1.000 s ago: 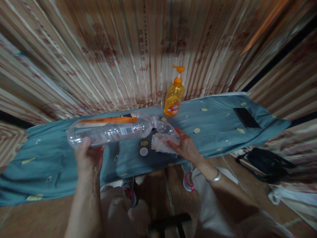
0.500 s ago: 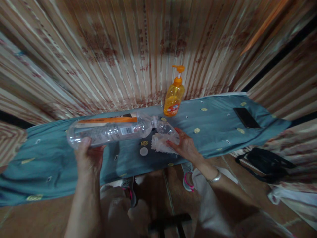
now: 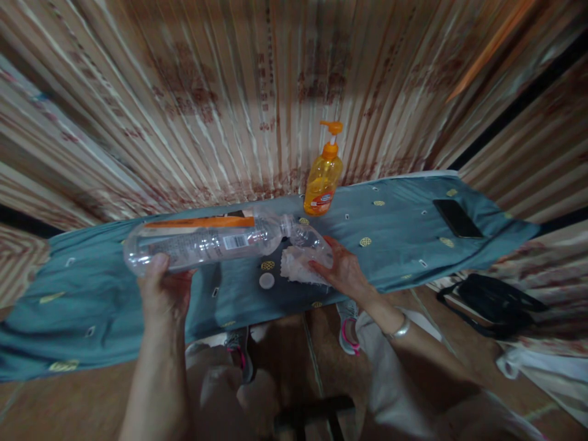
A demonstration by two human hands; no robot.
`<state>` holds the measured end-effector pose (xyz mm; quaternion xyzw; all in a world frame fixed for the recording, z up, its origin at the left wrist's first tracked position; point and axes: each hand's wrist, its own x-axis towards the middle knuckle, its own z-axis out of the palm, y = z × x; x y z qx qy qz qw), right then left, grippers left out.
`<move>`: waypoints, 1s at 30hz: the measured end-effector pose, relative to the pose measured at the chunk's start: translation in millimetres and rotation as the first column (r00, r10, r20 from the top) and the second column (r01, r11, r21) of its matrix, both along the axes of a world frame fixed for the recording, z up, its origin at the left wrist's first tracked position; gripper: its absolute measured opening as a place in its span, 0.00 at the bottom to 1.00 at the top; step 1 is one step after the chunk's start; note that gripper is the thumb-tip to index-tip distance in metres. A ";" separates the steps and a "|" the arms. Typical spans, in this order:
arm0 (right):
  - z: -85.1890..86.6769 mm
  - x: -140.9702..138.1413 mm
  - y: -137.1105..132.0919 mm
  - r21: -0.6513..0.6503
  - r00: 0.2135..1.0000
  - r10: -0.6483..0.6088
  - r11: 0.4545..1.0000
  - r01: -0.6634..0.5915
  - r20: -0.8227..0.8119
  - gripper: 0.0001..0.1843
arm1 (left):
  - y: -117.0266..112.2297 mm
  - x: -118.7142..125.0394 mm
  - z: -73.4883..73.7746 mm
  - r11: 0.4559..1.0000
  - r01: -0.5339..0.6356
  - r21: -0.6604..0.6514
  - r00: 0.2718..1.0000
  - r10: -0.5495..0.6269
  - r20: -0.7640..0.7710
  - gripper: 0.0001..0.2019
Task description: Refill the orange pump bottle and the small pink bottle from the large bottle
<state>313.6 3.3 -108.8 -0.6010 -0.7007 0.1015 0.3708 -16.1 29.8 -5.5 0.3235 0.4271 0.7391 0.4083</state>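
My left hand [image 3: 163, 288] grips a large clear plastic bottle [image 3: 206, 242] with an orange label, held on its side above a narrow table draped in a teal cloth [image 3: 92, 294]. The bottle's open neck points right, over a small clear container [image 3: 310, 240] with a white crumpled cloth [image 3: 296, 267] beside it. My right hand [image 3: 342, 269] is closed on that container and cloth, resting on the table. A white bottle cap [image 3: 266, 281] lies loose on the cloth just left of the right hand.
An orange pump bottle of soap [image 3: 323, 177] stands at the table's back edge. A black phone [image 3: 457, 218] lies at the table's right end. A striped curtain hangs behind. A black bag [image 3: 496, 303] and white plastic lie on the floor at right.
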 end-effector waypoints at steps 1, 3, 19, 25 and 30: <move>0.7 -0.1 -0.2 -0.005 1.000 0.001 1.000 -0.001 0.000 0.34 | -0.1 -0.4 0.0 1.000 0.009 0.005 1.000 -0.009 -0.002 0.31; 2.4 -0.1 -0.5 -0.017 1.000 0.004 1.000 -0.004 0.002 0.34 | -0.1 -1.7 -0.4 1.000 0.017 0.007 1.000 -0.017 -0.008 0.32; -2.3 1.7 0.6 -0.009 1.000 0.002 1.000 -0.001 0.029 0.35 | 2.2 -1.7 -3.5 0.999 -0.038 -0.014 0.999 0.038 0.036 0.26; -0.9 0.5 0.6 0.007 1.000 -0.002 1.000 0.002 0.025 0.35 | 1.1 1.2 -1.2 0.998 -0.056 -0.030 0.997 0.058 0.045 0.26; 1.2 -0.2 -0.2 0.006 1.000 0.006 1.000 -0.006 0.011 0.32 | 1.2 2.0 0.0 0.996 -0.072 -0.048 0.996 0.075 0.056 0.27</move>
